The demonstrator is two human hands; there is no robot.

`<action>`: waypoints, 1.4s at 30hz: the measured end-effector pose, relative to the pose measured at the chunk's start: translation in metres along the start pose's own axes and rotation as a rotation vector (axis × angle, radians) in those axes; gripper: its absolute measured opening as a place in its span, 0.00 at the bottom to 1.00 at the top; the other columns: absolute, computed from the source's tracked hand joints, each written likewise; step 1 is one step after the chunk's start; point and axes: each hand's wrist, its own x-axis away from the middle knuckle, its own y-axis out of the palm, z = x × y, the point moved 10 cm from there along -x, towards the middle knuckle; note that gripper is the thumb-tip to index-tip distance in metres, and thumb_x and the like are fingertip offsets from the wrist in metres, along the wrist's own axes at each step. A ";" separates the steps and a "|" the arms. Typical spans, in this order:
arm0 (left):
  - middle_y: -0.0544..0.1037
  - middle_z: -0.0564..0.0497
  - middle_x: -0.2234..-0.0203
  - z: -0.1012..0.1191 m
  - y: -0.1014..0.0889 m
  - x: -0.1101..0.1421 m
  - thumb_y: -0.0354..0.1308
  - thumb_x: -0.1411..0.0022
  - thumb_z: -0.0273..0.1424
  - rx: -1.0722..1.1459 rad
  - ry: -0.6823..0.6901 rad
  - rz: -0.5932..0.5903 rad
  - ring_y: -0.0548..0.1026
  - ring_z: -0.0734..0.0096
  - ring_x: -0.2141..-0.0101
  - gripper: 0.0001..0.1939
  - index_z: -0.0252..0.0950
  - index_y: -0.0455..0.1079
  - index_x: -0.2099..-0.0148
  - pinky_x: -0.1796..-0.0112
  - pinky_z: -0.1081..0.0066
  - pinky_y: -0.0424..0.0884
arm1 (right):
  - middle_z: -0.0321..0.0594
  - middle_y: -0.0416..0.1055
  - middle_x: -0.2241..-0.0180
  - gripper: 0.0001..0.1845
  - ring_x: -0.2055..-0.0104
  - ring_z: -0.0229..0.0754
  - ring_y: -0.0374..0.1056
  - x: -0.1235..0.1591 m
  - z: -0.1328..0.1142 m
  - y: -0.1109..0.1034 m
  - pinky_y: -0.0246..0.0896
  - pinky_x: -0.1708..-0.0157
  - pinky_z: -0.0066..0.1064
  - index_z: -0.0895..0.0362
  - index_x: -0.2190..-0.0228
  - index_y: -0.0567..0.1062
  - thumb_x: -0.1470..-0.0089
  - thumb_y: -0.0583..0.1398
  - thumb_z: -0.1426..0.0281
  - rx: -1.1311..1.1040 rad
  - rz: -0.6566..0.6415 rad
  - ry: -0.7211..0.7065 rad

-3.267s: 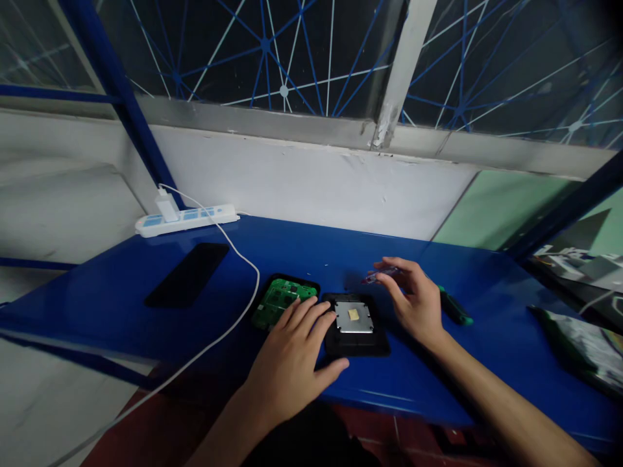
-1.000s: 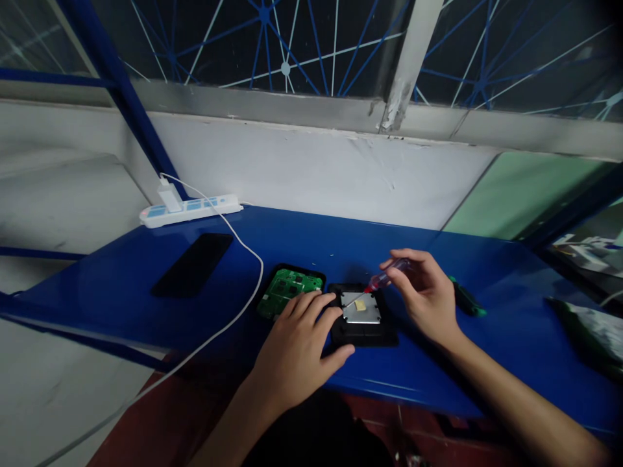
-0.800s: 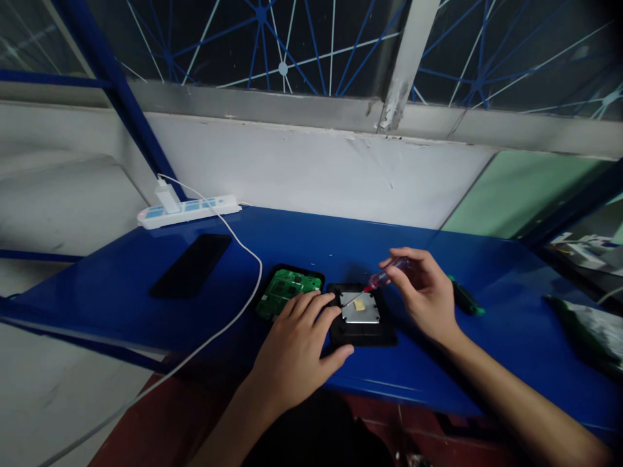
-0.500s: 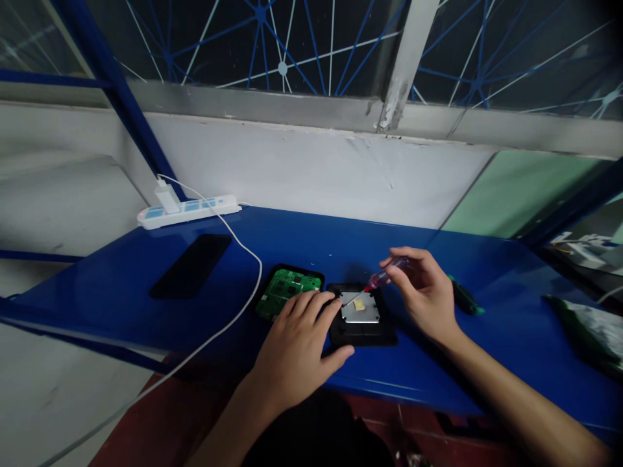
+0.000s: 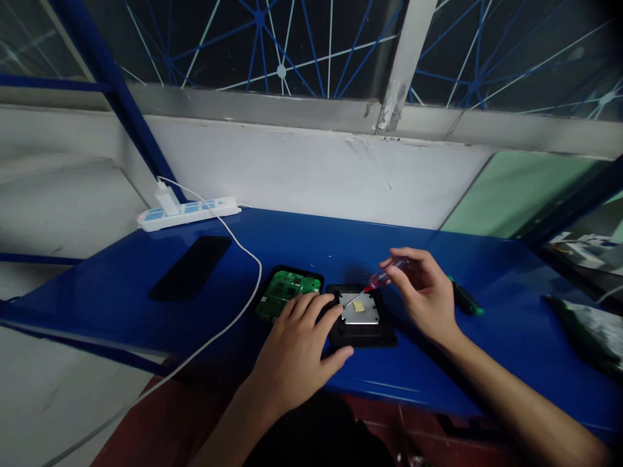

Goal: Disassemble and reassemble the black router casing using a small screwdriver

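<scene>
While the right hand [image 5: 422, 292] pinches a translucent-handled screwdriver [image 5: 378, 279], its shaft slants down toward the left edge of the silver plate [image 5: 368, 316], which sits in a black plastic cover [image 5: 365, 336] on the blue table [image 5: 311, 227] and bears a small yellow pad [image 5: 359, 306]. The left hand [image 5: 299, 347] lies with fingers spread, fingertips at the cover's left side, partly hiding the green circuit board [image 5: 287, 288] beside it; whether they press down cannot be told.

Metal plate [image 5: 366, 316] smooth; cover [image 5: 365, 337] matt plastic (tabletop [image 5: 302, 237] glossy).
</scene>
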 end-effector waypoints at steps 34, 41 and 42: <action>0.73 0.47 0.43 0.003 0.000 0.002 0.61 0.36 0.45 0.008 -0.003 -0.002 0.68 0.50 0.42 0.24 0.38 0.69 0.42 0.41 0.50 0.63 | 0.38 0.76 0.55 0.22 0.64 0.36 0.76 -0.010 -0.052 0.072 0.75 0.62 0.33 0.46 0.42 0.68 0.36 0.58 0.72 0.157 -0.422 -0.262; 0.72 0.46 0.42 0.002 0.000 0.002 0.59 0.34 0.46 0.004 0.007 0.009 0.67 0.50 0.41 0.23 0.37 0.69 0.43 0.40 0.49 0.62 | 0.39 0.75 0.51 0.25 0.59 0.39 0.77 0.000 -0.042 0.062 0.75 0.58 0.38 0.44 0.38 0.63 0.33 0.51 0.73 0.041 -0.274 -0.194; 0.72 0.45 0.42 0.002 -0.001 0.002 0.59 0.33 0.46 0.005 0.008 0.011 0.67 0.50 0.41 0.23 0.36 0.69 0.43 0.40 0.49 0.62 | 0.39 0.75 0.52 0.26 0.61 0.38 0.77 0.000 -0.041 0.061 0.76 0.59 0.38 0.43 0.38 0.63 0.33 0.52 0.73 0.038 -0.247 -0.189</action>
